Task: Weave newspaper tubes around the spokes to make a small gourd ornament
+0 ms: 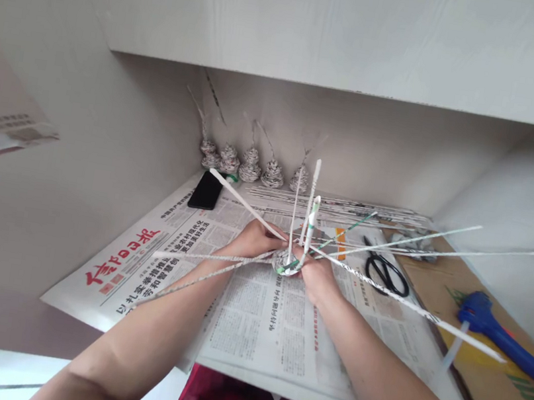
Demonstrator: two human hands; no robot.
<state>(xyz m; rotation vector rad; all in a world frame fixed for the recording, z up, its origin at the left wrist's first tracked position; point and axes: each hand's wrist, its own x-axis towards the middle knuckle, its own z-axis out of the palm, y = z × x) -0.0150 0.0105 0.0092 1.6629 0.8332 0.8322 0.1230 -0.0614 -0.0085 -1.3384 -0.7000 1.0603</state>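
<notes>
A small round weaving of rolled newspaper strips [290, 267] is between my two hands over the newspaper. Long paper strips fan out from it to both sides, and a few stand upright. My left hand [258, 237] closes on the left side of the weaving, its fingers near the base of the strips. On the right side, my right hand [316, 275] grips the weaving with fingers bent; the fingertips are partly hidden behind the upright strips.
Newspaper sheets [247, 331] cover the table. A black phone [206, 191] lies at the left. Several woven gourd shapes [251, 165] stand along the back wall near loose paper strips [346, 206]. Black scissors [387, 271] and a blue glue gun [502, 335] on cardboard [483, 399] are at right.
</notes>
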